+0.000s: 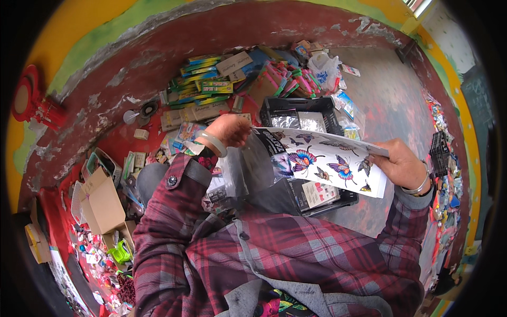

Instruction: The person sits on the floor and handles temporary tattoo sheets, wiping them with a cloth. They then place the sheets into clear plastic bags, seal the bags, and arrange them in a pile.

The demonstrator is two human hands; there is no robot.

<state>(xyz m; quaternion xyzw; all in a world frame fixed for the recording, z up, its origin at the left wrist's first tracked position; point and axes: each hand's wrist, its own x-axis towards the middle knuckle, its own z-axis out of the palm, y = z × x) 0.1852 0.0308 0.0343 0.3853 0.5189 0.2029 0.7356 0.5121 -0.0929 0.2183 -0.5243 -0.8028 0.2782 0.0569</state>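
A white sheet of colourful butterfly tattoos (330,162), with a black strip at its left end, spans the space between my hands. It looks like a stack of several sheets or a folded one. My right hand (402,165) pinches its right end, thumb on top. My left hand (231,131) is closed at the sheet's far left corner, by the mouth of a clear plastic sleeve (235,171) that hangs below it. Under the sheet stands a black plastic crate (330,116) holding dark, plastic-wrapped packs; its middle is hidden.
Beyond the crate lie pink and green packs (290,78), yellow-green boxes (214,87) and a white plastic bag (325,68) against the wall. At left are an open cardboard box (100,201) and small loose goods. More small goods (449,206) line the right wall.
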